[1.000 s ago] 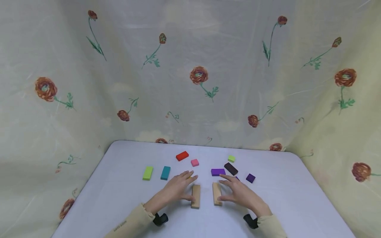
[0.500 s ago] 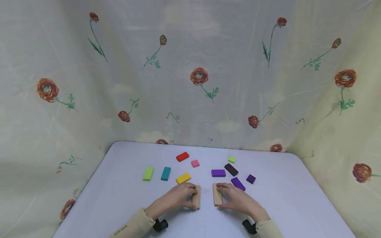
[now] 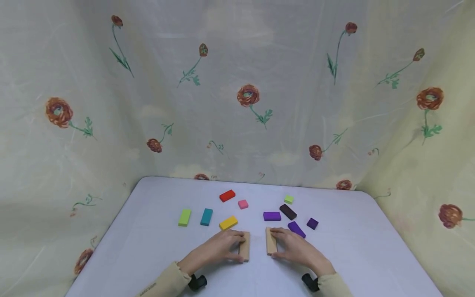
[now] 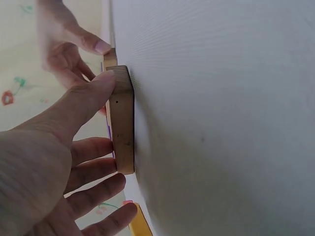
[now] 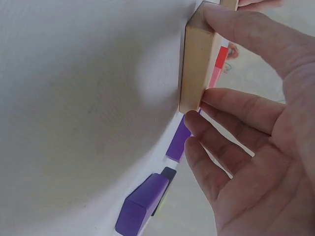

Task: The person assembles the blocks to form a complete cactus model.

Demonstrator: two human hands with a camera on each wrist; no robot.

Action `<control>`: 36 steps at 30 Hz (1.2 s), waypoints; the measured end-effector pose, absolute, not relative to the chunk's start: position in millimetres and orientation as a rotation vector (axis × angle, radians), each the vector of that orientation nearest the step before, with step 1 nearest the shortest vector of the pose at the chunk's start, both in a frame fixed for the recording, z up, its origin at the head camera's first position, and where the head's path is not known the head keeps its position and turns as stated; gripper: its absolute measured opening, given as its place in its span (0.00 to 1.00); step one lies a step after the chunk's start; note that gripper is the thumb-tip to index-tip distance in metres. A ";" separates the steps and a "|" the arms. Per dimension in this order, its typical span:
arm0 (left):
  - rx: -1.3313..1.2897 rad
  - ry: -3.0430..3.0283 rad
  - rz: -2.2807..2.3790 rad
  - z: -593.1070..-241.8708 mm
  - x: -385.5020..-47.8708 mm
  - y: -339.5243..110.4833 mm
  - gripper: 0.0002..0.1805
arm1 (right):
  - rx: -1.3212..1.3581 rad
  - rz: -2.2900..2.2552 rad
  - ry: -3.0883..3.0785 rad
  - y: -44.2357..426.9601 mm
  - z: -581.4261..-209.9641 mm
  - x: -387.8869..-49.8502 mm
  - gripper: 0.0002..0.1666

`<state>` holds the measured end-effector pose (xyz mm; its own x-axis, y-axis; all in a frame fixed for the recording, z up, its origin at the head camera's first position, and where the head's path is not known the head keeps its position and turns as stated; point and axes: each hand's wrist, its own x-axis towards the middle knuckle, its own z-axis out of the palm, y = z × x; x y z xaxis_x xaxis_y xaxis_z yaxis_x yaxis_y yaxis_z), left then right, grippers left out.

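Two plain wooden blocks lie on the white worktop [image 3: 256, 282] directly in front of the person, nearly parallel, long sides running away from the wearer, with a bare strip between them. Both are pale tan, oblong and flat-sided. The left wooden block [image 3: 244, 246] looks browner in the left wrist view, its long face dotted with small dark specks, its edges softened. The right wooden block [image 3: 271, 241] is smoother and lighter in the right wrist view, and in the head view its far end leans slightly leftward.

The left hand [image 3: 222, 246] holds its block lengthwise, thumb on the near end, fingers toward the far end. The right hand [image 3: 295, 246] grips the other in the same way, thumb near, forefinger at the far end, remaining fingers spread loosely.

Only the head view shows the whole scatter beyond: a lime oblong block [image 3: 184, 217], a teal block [image 3: 206, 217], a dark purple block [image 3: 312, 223] and the flowered cloth [image 3: 282, 123] behind. The left wrist view adds the long side face of its block, with the yellow block [image 4: 140, 223] cut off below. The right wrist view reveals the depth of a purple block [image 5: 140, 206], and slivers of the red block [image 5: 222, 57] and pink block [image 5: 215, 76].
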<state>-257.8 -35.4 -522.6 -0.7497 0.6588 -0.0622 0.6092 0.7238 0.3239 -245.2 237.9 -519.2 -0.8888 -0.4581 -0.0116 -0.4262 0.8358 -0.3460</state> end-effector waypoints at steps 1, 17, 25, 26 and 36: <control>1.019 2.756 0.432 -521.8 -257.7 -35.6 0.36 | -0.704 -0.511 2.920 237.5 -518.3 -245.6 0.40; 1.051 2.788 0.401 -525.0 -257.8 -26.0 0.35 | -0.650 -0.513 2.927 236.1 -518.1 -253.8 0.40; 1.095 2.793 0.348 -528.8 -253.9 -26.2 0.34 | -0.681 -0.530 2.927 236.7 -518.3 -252.1 0.40; 1.091 2.790 0.346 -529.6 -254.0 -25.9 0.34 | -0.681 -0.531 2.926 236.7 -517.8 -251.7 0.40; 1.059 2.769 0.348 -526.8 -250.1 -17.5 0.35 | -0.669 -0.553 2.930 237.9 -515.1 -251.6 0.39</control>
